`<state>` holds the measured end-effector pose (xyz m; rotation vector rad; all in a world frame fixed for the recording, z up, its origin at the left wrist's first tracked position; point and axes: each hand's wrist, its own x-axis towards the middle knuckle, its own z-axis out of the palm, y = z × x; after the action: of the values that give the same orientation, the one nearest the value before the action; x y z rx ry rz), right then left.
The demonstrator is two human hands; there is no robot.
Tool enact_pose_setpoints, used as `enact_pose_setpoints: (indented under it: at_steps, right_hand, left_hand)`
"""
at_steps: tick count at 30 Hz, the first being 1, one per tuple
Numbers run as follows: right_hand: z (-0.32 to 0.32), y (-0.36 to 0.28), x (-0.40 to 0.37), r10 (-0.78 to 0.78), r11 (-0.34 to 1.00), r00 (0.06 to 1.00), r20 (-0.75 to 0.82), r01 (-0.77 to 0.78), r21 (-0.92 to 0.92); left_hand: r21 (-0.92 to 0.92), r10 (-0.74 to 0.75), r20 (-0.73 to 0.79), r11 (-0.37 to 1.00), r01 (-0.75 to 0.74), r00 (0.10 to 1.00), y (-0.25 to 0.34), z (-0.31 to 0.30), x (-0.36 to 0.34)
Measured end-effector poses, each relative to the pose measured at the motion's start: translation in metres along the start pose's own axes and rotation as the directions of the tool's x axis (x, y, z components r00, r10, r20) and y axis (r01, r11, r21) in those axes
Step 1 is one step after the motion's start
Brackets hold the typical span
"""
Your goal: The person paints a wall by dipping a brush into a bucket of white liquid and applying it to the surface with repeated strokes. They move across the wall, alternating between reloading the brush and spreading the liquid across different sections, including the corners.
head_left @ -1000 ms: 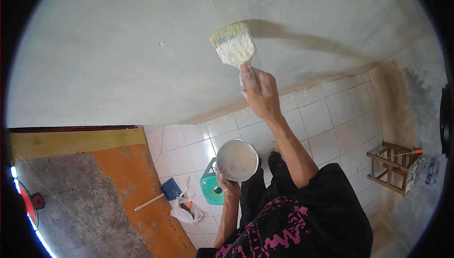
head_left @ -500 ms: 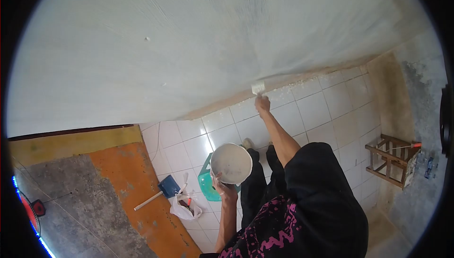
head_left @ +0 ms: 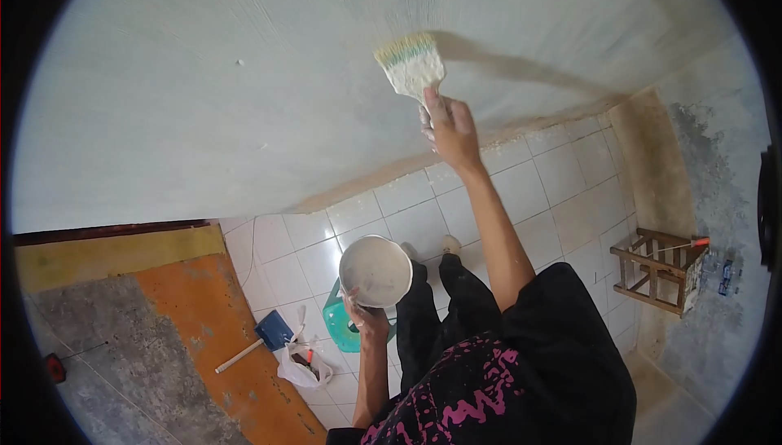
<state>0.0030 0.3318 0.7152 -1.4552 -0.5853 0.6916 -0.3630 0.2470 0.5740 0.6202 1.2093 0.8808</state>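
My right hand [head_left: 448, 125] grips the handle of a wide, paint-covered brush [head_left: 414, 66], whose pale yellow-green bristles lie against the whitish wall [head_left: 204, 111]. The brush casts a shadow to its right. Low at the centre, my left hand [head_left: 366, 316] holds a round bucket [head_left: 375, 271] by its lower side, with the fingers partly hidden beneath it. Greyish-white liquid shows inside the bucket.
Below the bucket is a green plastic stool [head_left: 340, 327]. A blue dustpan [head_left: 274, 330] and a white plastic bag [head_left: 305, 366] lie on the tiled floor at left. A wooden stool [head_left: 656, 274] with an orange-handled tool [head_left: 700, 242] is at right.
My right hand has moved the brush up the wall from near its bottom edge. The bucket in my left hand appears slightly further left, as the whole view has shifted.
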Motion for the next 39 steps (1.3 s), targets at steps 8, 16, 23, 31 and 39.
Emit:
enact_pose_setpoints:
  at_steps: [8, 16, 23, 31, 39]
  right_hand:
    - [0.000, 0.306, -0.001, 0.397, 0.840, 0.883, -0.251, -0.459, -0.289]
    - [0.026, 0.395, 0.059, 0.706, 0.702, 0.688, -0.171, -0.712, 0.032]
    - [0.019, 0.187, 0.013, 0.623, 0.778, 0.772, -0.123, -0.597, 0.194]
    - [-0.011, 0.199, 0.018, 0.095, 0.994, 0.980, -0.176, -0.101, -0.029]
    - [0.013, 0.424, 0.008, 0.471, 0.665, 0.770, -0.430, -0.630, -0.400]
  left_hand:
    - [-0.040, 0.146, 0.054, 0.989, -0.144, 0.988, 0.003, -0.014, -0.013]
    - [0.417, 0.299, 0.162, 0.843, -0.340, 0.940, -0.016, -0.034, -0.008]
    - [0.233, 0.063, 0.030, 0.970, -0.068, 0.998, -0.001, -0.009, -0.015]
    - [-0.135, -0.137, 0.023, 0.981, 0.139, 0.990, -0.011, -0.016, 0.000]
    - [0.013, -0.102, -0.049, 0.995, 0.102, 0.994, 0.005, -0.003, -0.007]
